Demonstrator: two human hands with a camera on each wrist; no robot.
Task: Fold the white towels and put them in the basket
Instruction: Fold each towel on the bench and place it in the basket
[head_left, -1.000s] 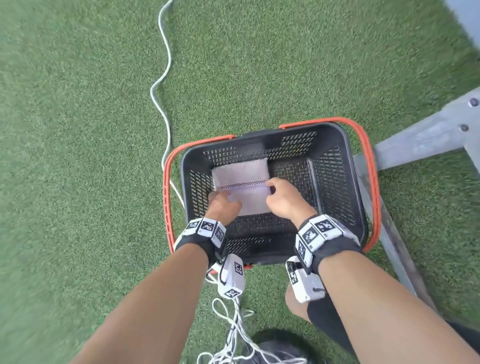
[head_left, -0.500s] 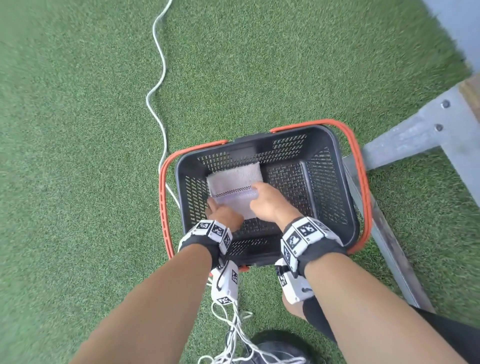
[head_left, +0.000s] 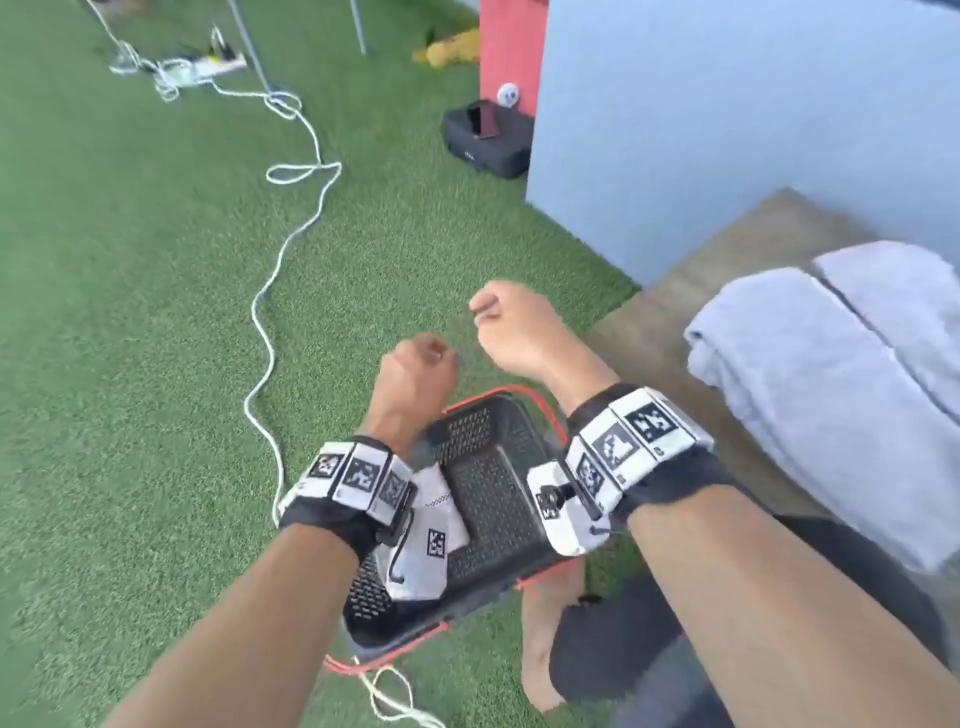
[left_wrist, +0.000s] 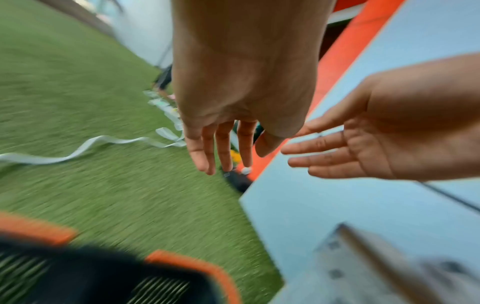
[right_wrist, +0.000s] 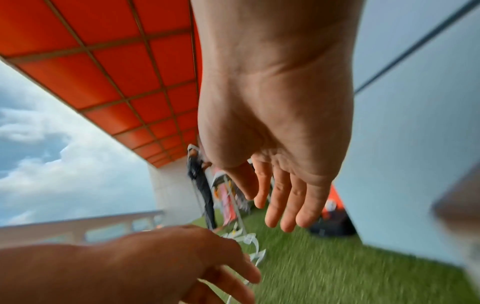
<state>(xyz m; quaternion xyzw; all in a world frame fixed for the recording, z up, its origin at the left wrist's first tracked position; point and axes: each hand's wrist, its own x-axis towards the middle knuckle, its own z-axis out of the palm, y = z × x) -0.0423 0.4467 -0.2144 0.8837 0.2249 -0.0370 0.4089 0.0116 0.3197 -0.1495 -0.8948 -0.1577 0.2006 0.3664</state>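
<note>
**Hands raised over the basket, holding nothing**

The left hand (head_left: 415, 371) and the right hand (head_left: 519, 325) are held side by side in the air above the far edge of the basket (head_left: 488, 499), touching nothing; in the wrist views the fingers (left_wrist: 223, 148) of both hands are straight and relaxed, slightly spread, with nothing between them. The black basket with orange handles stands on the green turf (head_left: 130, 338); a folded white towel (head_left: 441, 499) lies inside against its left wall, partly hidden by the left wrist band. More white towels (head_left: 831, 374) lie stacked on the table (head_left: 727, 249) at its right edge; a white cable (head_left: 283, 249) snakes across the turf left of the basket.
</note>
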